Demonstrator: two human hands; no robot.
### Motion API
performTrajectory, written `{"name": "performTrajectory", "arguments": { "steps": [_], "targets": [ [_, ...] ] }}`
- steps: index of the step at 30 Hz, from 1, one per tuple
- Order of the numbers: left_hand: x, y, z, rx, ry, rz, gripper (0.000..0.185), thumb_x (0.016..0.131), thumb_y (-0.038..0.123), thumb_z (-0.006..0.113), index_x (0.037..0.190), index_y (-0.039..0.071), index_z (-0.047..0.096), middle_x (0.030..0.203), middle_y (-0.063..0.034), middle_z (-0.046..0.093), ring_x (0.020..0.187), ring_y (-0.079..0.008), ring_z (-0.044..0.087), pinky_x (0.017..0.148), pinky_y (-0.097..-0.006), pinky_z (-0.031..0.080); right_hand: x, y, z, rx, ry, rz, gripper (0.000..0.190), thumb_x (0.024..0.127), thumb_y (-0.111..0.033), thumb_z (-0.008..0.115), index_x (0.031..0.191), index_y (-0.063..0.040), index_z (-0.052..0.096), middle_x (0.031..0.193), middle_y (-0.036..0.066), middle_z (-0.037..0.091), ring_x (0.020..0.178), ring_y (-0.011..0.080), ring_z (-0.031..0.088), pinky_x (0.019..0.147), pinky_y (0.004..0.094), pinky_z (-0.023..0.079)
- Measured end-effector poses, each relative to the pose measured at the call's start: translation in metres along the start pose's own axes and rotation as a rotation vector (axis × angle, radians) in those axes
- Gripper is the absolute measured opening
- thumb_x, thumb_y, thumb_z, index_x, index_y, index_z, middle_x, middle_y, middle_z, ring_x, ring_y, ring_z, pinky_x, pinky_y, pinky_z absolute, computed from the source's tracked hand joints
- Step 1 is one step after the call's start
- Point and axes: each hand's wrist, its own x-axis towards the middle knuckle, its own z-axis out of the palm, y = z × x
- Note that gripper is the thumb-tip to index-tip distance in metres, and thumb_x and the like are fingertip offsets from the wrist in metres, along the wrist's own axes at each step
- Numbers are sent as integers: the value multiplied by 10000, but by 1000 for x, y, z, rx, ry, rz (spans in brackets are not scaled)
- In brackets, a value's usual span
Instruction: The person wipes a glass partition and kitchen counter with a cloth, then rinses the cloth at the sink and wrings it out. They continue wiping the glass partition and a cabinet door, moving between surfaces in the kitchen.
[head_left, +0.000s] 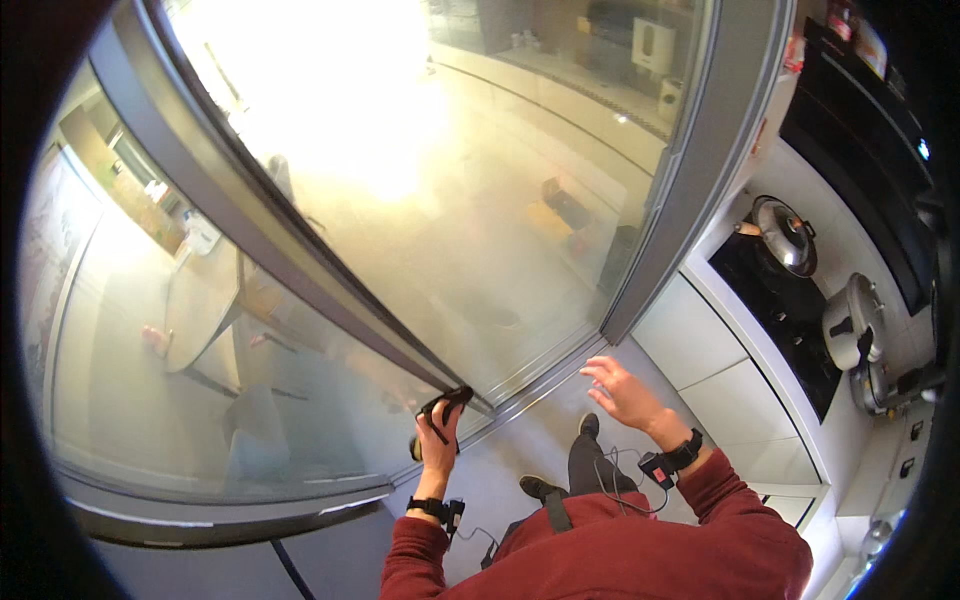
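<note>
My left hand (439, 439) is closed around a dark object (444, 409) with black strap-like parts, at the edge of the sliding glass door's frame (360, 322). What exactly this object is, I cannot tell. My right hand (619, 390) is held in the air with its fingers spread and a little bent, holding nothing, above the floor near the white cabinets. Both wrists wear black straps with small boxes and thin cables. Large glass panels (465, 247) stand before me, with a bright glare across the upper part.
To the right, a black cooktop (780, 315) bears a lidded wok (784, 236) and a metal pot (851, 322), above white cabinets (697, 330). The metal door track (544, 390) crosses the floor ahead of my feet. Behind the left glass stands a table (202, 315).
</note>
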Motion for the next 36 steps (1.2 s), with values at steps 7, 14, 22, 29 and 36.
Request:
{"name": "performTrajectory", "arguments": {
  "steps": [7, 14, 22, 29, 36],
  "targets": [
    [6, 67, 34, -1625, -663, -866, 425, 967, 137, 560, 1361, -6, 485, 1258, -93, 591, 1077, -178, 605, 916, -315, 506, -9, 8, 1, 110, -65, -55, 331, 922, -178, 607, 1224, -47, 563, 1238, 180, 529, 1147, 369, 538, 968, 422, 469],
    [97, 200, -3, -1870, -625, -761, 523, 1038, 387, 423, 1468, 97, 359, 1362, -92, 487, 1161, -190, 534, 979, -359, 464, -27, 0, -6, 477, -114, 213, 833, 874, -566, 640, 1403, 29, 397, 1305, 255, 553, 1217, 331, 553, 1008, 385, 442],
    [132, 276, 4, -1924, -926, -709, 666, 1014, 515, 410, 1540, 145, 235, 1512, -49, 348, 1360, -198, 371, 1086, -386, 355, -49, 64, -45, 663, 232, 390, 587, 808, -164, 748, 1338, -57, 518, 1209, 167, 626, 1117, 253, 606, 965, 360, 475],
    [155, 313, 35, -1738, -1260, -830, 749, 949, 607, 488, 1543, 234, 225, 1495, 32, 352, 1326, -175, 370, 1032, -437, 339, -62, 86, -113, 968, 302, 303, 489, 830, 58, 597, 1309, -30, 548, 1160, 96, 622, 1044, 138, 588, 919, 276, 485],
    [188, 367, 58, -2289, -1420, -663, 971, 819, 814, 323, 1511, 133, 291, 1516, -92, 385, 1374, -256, 398, 1128, -470, 313, -92, 123, -171, 1201, 474, 223, 522, 817, 93, 555, 1330, 4, 513, 1227, 106, 608, 1138, 191, 565, 998, 312, 446]
  ]
}}
